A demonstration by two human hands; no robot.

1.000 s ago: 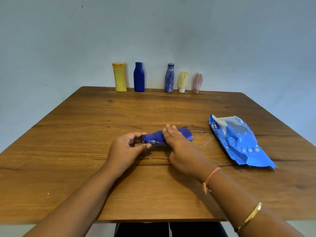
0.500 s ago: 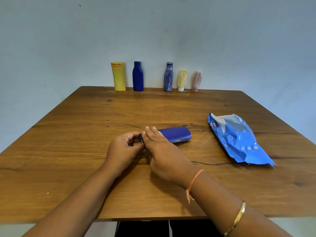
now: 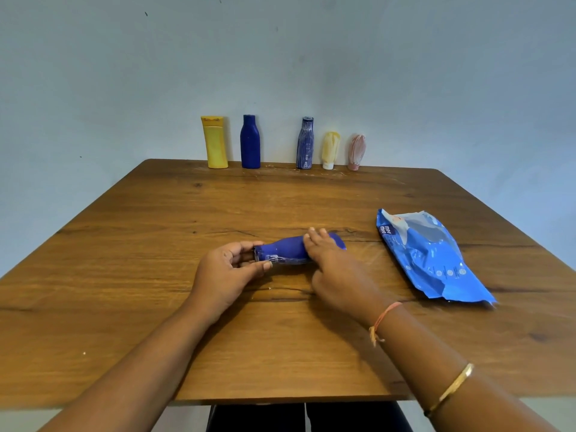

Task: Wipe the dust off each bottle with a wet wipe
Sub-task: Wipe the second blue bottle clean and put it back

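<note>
A dark blue bottle (image 3: 286, 249) lies on its side in the middle of the wooden table (image 3: 280, 353), cap end to the left, with white streaks along its near side by the neck. My left hand (image 3: 224, 272) pinches the cap end between thumb and fingers. My right hand (image 3: 336, 269) wraps over the bottle's body towards its base and hides most of it. No wipe shows under that hand. At the far edge stand a yellow bottle (image 3: 214, 143), a clean blue bottle (image 3: 250, 143), a dust-streaked blue bottle (image 3: 305, 145), a pale yellow tube (image 3: 329, 149) and a pink tube (image 3: 356, 151).
A blue pack of wet wipes (image 3: 430, 257) lies flat on the right side of the table, an arm's reach from my right hand. A plain wall rises right behind the row of bottles. The table's near edge is just below my forearms.
My right hand slid left along the bottle to the neck, then back right towards the base. My left hand stayed on the cap end.
</note>
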